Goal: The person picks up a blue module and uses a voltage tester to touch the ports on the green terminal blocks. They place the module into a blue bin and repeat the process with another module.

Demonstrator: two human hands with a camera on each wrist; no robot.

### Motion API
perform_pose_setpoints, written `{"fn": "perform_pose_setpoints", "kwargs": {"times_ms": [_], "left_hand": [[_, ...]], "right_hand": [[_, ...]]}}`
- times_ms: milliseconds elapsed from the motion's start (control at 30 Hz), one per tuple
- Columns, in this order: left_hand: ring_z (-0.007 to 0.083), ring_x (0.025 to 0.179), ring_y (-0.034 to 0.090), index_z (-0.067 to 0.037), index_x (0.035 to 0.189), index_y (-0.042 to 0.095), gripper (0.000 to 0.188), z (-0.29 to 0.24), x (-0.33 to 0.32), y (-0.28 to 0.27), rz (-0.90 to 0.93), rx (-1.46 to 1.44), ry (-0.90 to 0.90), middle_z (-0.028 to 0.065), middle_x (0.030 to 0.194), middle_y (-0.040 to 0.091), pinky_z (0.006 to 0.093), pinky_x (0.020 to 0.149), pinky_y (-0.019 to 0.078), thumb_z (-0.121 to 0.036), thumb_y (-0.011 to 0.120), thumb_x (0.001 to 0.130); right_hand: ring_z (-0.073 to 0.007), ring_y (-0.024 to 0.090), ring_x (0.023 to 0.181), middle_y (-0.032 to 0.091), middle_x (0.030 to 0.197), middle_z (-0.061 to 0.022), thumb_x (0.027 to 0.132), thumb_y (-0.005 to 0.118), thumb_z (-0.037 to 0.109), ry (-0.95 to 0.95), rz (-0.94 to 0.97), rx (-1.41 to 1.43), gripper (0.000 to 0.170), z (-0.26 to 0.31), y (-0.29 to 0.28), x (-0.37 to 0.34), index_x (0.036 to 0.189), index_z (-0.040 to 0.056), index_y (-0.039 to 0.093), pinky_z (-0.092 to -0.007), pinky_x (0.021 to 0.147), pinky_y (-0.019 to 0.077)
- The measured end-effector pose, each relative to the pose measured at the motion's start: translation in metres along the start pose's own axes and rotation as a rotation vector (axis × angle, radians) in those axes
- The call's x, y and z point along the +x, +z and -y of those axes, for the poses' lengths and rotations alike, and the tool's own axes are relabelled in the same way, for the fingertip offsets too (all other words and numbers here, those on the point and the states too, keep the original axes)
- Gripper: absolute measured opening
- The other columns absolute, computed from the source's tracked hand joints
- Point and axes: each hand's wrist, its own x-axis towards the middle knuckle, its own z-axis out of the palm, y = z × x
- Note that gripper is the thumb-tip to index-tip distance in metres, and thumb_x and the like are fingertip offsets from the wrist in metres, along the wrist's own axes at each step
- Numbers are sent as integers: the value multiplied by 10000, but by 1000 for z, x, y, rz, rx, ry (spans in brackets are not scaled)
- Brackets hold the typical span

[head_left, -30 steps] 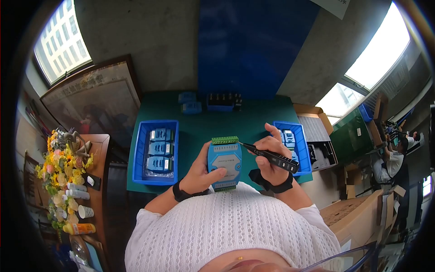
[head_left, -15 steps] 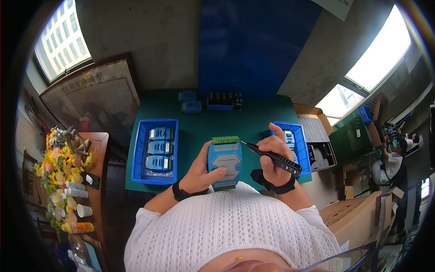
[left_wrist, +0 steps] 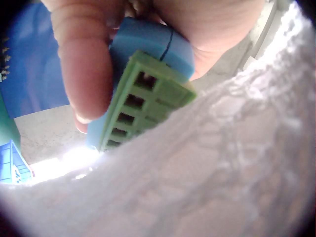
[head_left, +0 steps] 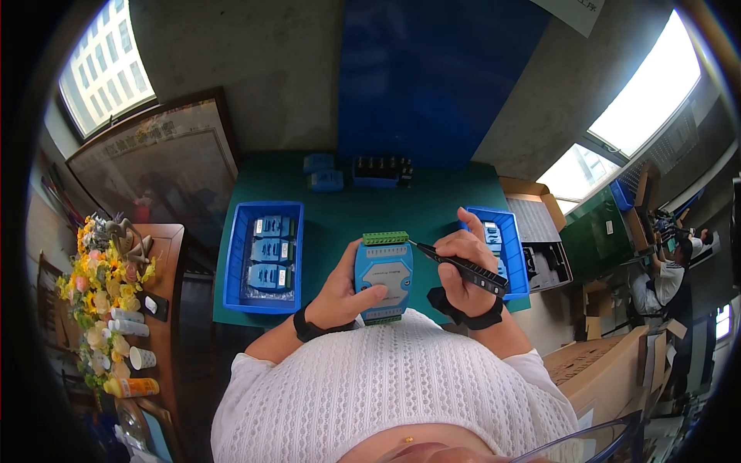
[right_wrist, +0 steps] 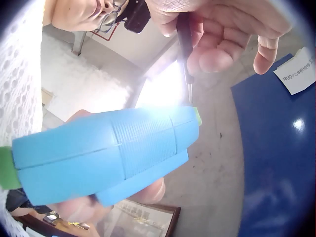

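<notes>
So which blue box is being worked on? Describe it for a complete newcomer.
Find the green table, then the person facing it. In the left hand is the blue box, green connector strips at both ends. Unlike the blue modules in the left tray, it's held up, a black tool pointing to its upper strip.

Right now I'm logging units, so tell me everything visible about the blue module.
The blue module is a boxy, plastic-looking case with a printed pale panel, ribbed side and seams. A green terminal block sits at each end; the near one shows square openings. The left grip holds it raised, near the white knit top, thumb across its face. The thin tip of a black tool is by the far block's right corner; contact unclear.
</notes>
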Motion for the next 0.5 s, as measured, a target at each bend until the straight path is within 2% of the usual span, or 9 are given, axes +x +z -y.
{"fn": "perform_pose_setpoints", "kwargs": {"times_ms": [233,500], "left_hand": [[203,1134,426,-22,1323,218,696,2,0,-1,11,-18,-3,138,1228,423,354,971,330,-217,625,793],[209,1150,413,-24,1327,209,701,4,1,-1,33,-15,30,138,1242,410,360,973,329,-226,619,795]], "right_hand": [[-175,580,630,600,691,-51,795,615,176,-36,92,-93,94,5,-6,7,796,100,559,-453,1006,262],[-181,579,634,603,704,-50,789,614,153,-35,112,-90,82,4,-5,5,812,88,570,-461,996,277]]}}
